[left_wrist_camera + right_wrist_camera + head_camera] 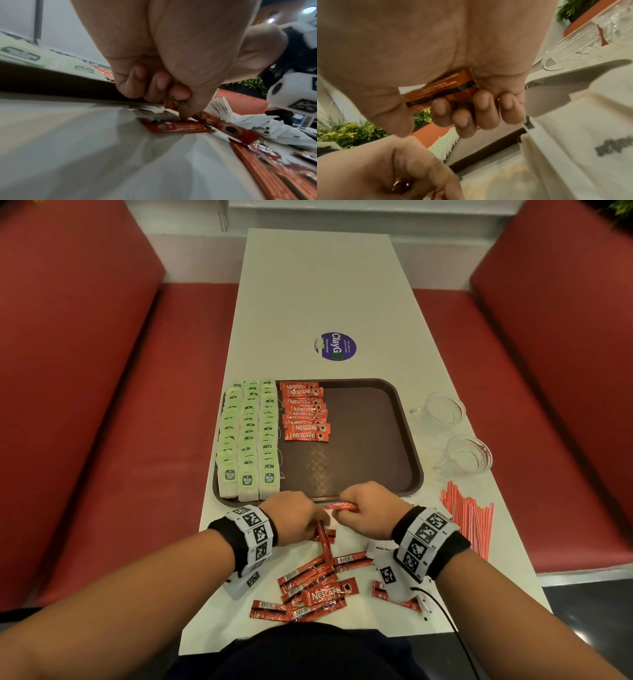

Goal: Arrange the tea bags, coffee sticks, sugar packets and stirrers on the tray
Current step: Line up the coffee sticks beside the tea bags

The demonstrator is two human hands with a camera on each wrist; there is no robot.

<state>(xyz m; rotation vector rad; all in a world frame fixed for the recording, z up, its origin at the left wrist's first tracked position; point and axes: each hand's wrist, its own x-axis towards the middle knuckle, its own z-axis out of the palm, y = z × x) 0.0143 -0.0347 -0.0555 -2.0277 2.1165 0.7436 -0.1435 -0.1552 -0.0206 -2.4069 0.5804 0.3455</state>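
While the tray (404, 440) holds 3 finished columns of tea bags (248, 440) along its left side and 1 partial column of coffee sticks (305, 412) beside them, the coffee step is in hand. Both hands work at the table (318, 285) edge just short of the tray's near rim. The right hand (371, 513) is closed around a small bundle of sticks, fingers curled under them in the right wrist view. The left hand (294, 517) pinches 1 stick (173, 126) lying on the table, thumb tip pressed on it. More loose sticks (308, 590) lie scattered near the body. The stirrers (469, 518) lie to the right of the tray, and white packets, probably the sugar packets (221, 109), lie under the right wrist. Next, the pinched stick likely joins the bundle, then the bundle needs laying label-up below the existing column, overlapped evenly. The foil is slick, so a firm pinch is advised.
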